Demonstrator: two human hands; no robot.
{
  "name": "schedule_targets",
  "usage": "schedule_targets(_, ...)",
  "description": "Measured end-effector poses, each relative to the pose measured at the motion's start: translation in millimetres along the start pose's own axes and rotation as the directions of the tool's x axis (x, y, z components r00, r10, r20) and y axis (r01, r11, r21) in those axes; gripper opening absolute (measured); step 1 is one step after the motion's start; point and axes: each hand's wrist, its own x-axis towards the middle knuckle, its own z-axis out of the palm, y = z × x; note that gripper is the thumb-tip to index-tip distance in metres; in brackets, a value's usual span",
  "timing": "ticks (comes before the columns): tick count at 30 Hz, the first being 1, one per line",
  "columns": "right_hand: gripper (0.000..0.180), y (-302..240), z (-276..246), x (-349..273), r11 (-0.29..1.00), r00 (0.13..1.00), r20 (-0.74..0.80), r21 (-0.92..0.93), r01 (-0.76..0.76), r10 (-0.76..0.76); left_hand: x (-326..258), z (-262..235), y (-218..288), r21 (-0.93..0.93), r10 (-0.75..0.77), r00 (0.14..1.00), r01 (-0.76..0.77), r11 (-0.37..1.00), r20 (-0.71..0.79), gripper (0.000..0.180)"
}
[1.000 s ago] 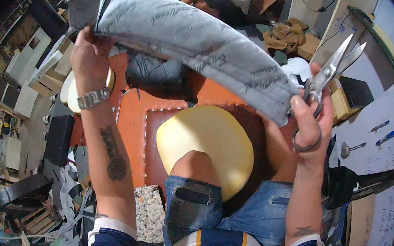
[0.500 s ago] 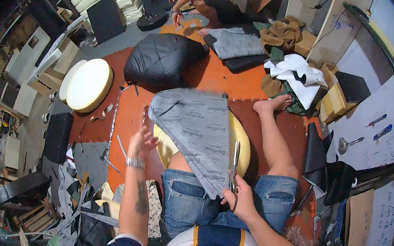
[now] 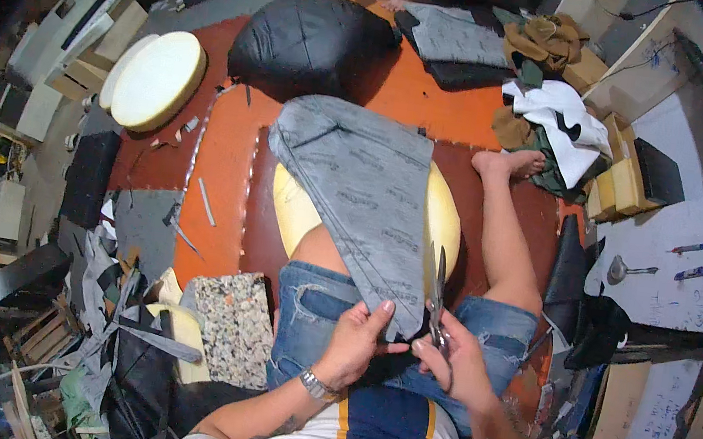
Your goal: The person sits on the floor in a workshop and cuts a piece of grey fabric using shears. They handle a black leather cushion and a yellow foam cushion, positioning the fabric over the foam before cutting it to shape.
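A grey fabric piece [image 3: 364,190] with dark pen lines and printing lies across my lap, its narrow end toward me. Beneath it a round yellow foam pad [image 3: 446,209] shows on both sides. My left hand [image 3: 352,342] pinches the fabric's near corner between thumb and fingers. In my right hand [image 3: 461,360] is a pair of metal scissors [image 3: 437,287], gripped by the handles. The blades point away from me along the fabric's right edge, slightly apart at the tips. Both hands are close together, with the fingertips almost meeting at the corner.
A black padded cushion [image 3: 307,46] lies beyond the fabric on the orange and brown mats. Two round foam pads [image 3: 158,82] are at the left. A speckled foam block [image 3: 233,328] lies by my left thigh. Dark offcuts and a white board [image 3: 669,276] are at the right.
My left hand has come from the left side to the fabric's near corner and taken hold of it. The right hand with the scissors has shifted slightly right. The view has tilted downward.
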Motion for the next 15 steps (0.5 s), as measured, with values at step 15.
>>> schedule_targets(15,0.038,15.3,-48.0,-67.5,0.941,0.882,0.346,-0.222,-0.254,0.319,-19.5,-3.4,14.7,0.166,-0.119,0.990,0.129,0.978,-0.073,0.022)
